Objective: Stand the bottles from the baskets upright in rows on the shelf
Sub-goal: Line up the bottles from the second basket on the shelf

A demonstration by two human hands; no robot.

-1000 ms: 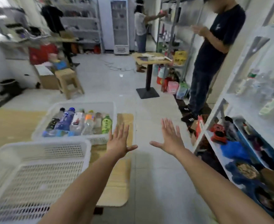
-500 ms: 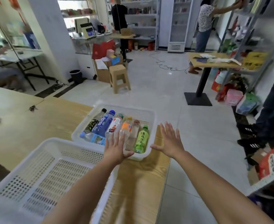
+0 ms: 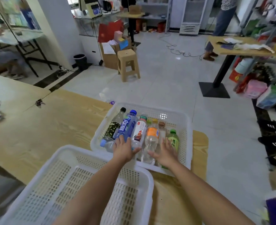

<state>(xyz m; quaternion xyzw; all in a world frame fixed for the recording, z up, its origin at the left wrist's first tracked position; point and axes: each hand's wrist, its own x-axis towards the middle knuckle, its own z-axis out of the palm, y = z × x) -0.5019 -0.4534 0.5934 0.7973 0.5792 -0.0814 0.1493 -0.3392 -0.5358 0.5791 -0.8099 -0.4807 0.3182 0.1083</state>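
Bottles [image 3: 139,132] crowd the far basket [image 3: 188,140]; left hand [image 3: 123,148] and right hand [image 3: 165,151] hover spread-fingered inside its near rim.

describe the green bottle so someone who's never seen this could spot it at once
On the wooden table, look in the farther white basket, where bottles lie in a row. The green bottle lies at the row's right end, by the right hand. Its body is green, unlike its clear neighbours.
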